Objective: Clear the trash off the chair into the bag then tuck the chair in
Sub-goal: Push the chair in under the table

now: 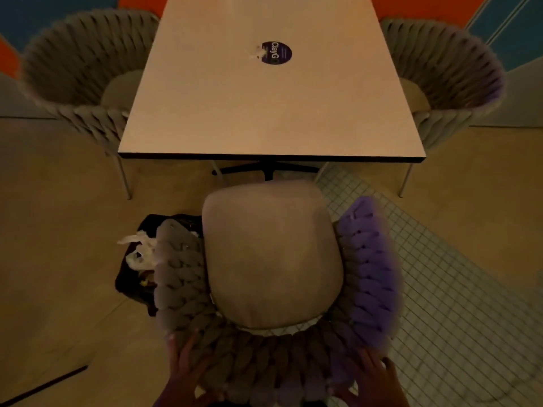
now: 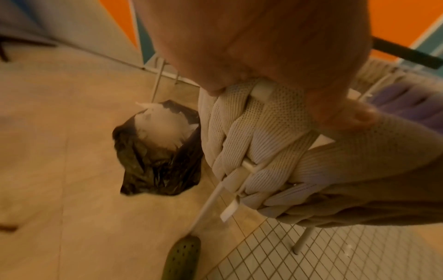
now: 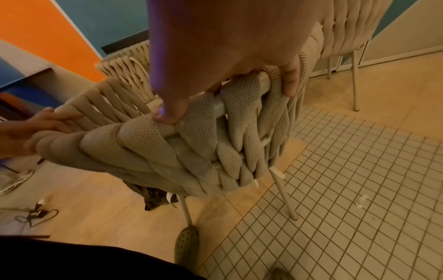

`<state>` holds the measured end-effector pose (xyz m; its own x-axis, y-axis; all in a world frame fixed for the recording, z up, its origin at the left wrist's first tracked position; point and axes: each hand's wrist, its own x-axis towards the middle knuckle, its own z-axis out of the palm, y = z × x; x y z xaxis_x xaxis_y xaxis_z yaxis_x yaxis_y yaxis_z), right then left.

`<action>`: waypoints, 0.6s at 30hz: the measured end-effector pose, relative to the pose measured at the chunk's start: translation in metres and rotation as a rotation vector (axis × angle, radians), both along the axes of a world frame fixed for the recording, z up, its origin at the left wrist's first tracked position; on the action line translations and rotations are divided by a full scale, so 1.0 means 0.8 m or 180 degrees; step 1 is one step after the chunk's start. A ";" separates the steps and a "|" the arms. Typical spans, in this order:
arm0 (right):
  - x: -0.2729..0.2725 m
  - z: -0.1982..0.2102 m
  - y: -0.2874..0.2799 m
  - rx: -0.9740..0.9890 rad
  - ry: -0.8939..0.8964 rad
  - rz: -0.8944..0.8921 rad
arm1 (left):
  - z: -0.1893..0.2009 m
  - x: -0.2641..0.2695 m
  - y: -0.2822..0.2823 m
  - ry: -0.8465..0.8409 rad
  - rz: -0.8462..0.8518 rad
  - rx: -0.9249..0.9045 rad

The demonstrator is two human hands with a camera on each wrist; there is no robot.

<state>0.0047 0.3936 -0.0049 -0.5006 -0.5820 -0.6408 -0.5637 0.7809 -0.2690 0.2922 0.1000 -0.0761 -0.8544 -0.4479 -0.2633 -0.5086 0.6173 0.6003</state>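
Head view: chair pulled out short of table, seat bare; left hand and right hand on the woven back's rim; bag on floor just left.

Left wrist: left hand wrapped over rim; bag beyond.

Right wrist: right hand gripping rim tube.

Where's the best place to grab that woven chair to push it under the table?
Take the chair by the top rail of its curved back, from behind, one hand on each side, as the left hand and right hand do now. The rail gives the fingers something to wrap.
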 end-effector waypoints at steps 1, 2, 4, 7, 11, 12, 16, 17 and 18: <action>-0.003 -0.003 -0.004 0.0009 0.0036 -0.0001 | 0.000 -0.008 -0.010 0.0113 -0.0162 -0.0090; -0.006 -0.004 -0.009 -0.0001 0.0053 -0.0042 | 0.002 -0.020 -0.023 0.0209 -0.0391 -0.0242; -0.014 -0.002 -0.027 -0.0020 0.0038 -0.0136 | 0.013 -0.048 -0.053 0.0257 -0.0659 -0.0408; -0.026 0.008 -0.063 -0.0031 0.0149 -0.0211 | 0.019 -0.088 -0.100 0.0172 -0.0521 -0.0411; -0.048 0.017 -0.110 0.0050 0.0401 -0.0246 | 0.020 -0.130 -0.149 -0.0037 -0.0291 -0.0124; -0.053 0.017 -0.117 0.0130 0.0275 -0.0302 | 0.019 -0.138 -0.159 -0.0013 -0.0333 -0.0155; -0.064 0.011 -0.133 0.0010 0.0258 -0.0459 | 0.024 -0.161 -0.185 -0.0040 -0.0473 -0.0170; -0.065 0.009 -0.135 -0.0006 0.0247 -0.0462 | 0.026 -0.165 -0.189 -0.0051 -0.0440 -0.0128; -0.069 0.009 -0.137 -0.0021 0.0221 -0.0463 | 0.028 -0.169 -0.189 -0.0011 -0.0399 -0.0110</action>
